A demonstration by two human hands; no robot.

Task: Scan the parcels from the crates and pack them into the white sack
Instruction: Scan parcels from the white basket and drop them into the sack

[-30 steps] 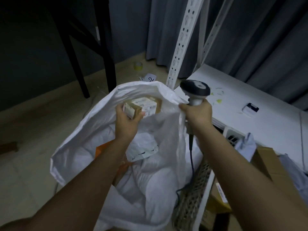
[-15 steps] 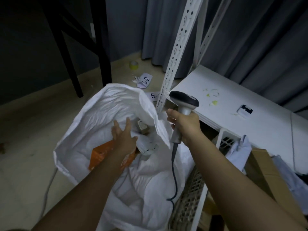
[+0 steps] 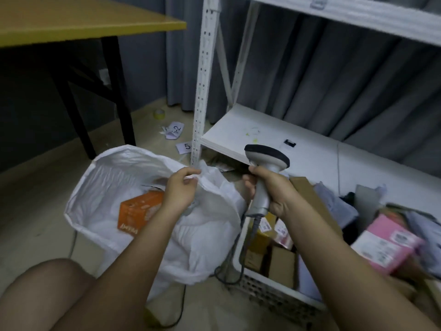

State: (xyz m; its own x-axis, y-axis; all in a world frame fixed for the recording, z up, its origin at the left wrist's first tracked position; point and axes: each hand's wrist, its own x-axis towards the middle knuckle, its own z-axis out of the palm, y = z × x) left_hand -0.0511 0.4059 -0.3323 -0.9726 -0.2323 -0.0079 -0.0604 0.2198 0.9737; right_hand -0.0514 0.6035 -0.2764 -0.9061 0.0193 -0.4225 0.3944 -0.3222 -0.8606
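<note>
With the last box dropped, our left hand (image 3: 182,187) now pinches the sack (image 3: 124,163) rim while our right hand (image 3: 269,187) grips the scanner (image 3: 265,173), crate (image 3: 274,290) at four o'clock next.

sack (image 3: 114,168) mouth open, shelf post (image 3: 202,91) seemingly close

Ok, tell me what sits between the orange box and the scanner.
In the head view, the left hand, pinching the white sack's rim, lies between the orange box and the scanner.

Head view, down over hands
</note>
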